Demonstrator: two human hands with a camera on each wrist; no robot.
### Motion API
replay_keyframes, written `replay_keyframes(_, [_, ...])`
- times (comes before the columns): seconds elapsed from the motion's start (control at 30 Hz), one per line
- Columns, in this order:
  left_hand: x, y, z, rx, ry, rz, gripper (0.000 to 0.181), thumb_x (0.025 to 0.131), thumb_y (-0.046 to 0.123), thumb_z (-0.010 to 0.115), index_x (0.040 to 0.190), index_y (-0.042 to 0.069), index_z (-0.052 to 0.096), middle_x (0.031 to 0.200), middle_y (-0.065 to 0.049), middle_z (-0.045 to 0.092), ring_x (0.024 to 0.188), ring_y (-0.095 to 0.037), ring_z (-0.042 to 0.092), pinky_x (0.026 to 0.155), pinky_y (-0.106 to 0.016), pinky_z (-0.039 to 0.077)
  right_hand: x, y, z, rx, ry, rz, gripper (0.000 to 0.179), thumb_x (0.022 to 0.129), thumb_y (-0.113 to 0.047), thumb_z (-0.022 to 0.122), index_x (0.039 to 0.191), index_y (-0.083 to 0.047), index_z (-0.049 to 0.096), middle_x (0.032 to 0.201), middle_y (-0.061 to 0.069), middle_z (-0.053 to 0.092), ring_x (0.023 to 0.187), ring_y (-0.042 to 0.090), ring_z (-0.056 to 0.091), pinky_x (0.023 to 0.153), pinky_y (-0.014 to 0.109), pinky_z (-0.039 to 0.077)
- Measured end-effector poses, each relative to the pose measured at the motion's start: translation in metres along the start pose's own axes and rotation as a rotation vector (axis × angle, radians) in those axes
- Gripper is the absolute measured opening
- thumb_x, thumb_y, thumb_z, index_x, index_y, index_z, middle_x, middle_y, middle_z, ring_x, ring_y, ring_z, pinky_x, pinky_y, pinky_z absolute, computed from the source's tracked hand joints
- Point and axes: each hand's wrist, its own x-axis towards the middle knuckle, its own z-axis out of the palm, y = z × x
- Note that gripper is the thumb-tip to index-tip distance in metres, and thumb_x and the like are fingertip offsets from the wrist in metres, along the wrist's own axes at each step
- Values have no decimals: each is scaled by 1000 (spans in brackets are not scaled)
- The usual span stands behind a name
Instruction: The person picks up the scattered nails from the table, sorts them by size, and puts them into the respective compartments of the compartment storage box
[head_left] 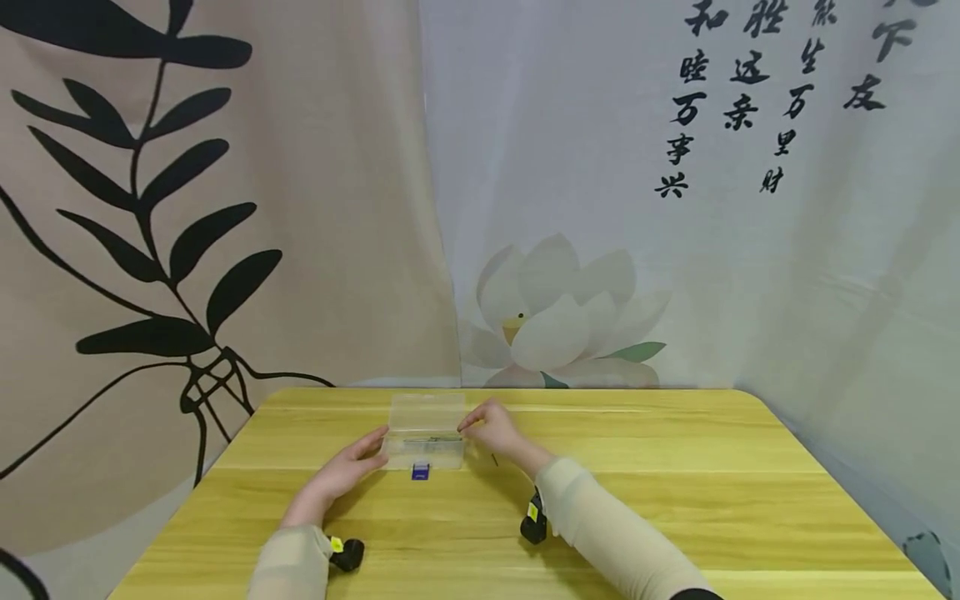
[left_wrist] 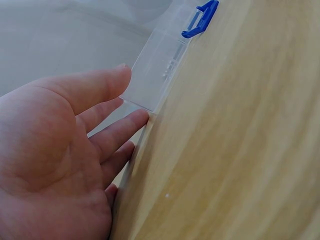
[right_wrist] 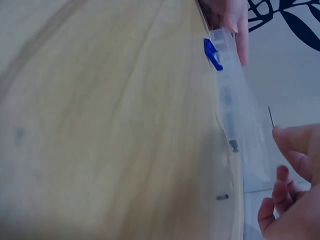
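Observation:
A clear plastic box [head_left: 395,460] stands on the table with its lid [head_left: 427,412] raised at the back and a blue latch [head_left: 420,472] at its front. Several thin metal rods [head_left: 431,440] lie inside. At the box's left end, my left hand [head_left: 352,467] rests its fairly straight fingers against the corner, thumb apart from them. My right hand [head_left: 495,431] is over the right end. In the right wrist view, its thumb and index finger pinch a thin dark rod [right_wrist: 271,116], the other fingers loosely bent. The rod's lower end is hidden by the fingertips.
A short dark piece [head_left: 495,460] lies on the wooden table [head_left: 637,517] to the right of the box. Black wrist cameras hang below both sleeves, near the tabletop. Printed curtains stand behind the table's far edge.

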Motion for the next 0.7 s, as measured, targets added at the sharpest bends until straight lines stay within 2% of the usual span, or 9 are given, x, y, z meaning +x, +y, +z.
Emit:
replay_keyframes(0.17, [-2,1,1,-5,5,-8,61,100,23,55,153,9,28,152,-25,29,139,-45,26,108,-64,21,1,3,8,-24,-12,9,8,85,-4,70,87,-5,77,98,6,54,91,20,49,87,43,43])
replay_keyframes(0.27, [-1,2,1,-1,14,-9,61,100,22,55,153,9,29,152,-25,30,139,-44,26,108,-64,20,0,3,11,-37,-27,8,8,85,-4,70,86,-6,77,96,3,54,90,17,48,88,42,42])
replay_keyframes(0.57, [-1,4,2,4,15,-9,60,100,21,55,153,8,29,152,-24,30,139,-44,26,109,-64,17,-5,-4,15,-46,-65,26,7,85,-5,71,84,-10,77,92,-1,51,83,14,47,81,36,42])
replay_keyframes(0.7, [-1,3,1,5,18,-7,60,100,21,55,153,8,29,152,-24,31,139,-44,26,109,-64,17,-4,-5,14,-42,-70,10,7,85,-4,71,86,-6,77,93,1,52,83,16,47,82,36,43])
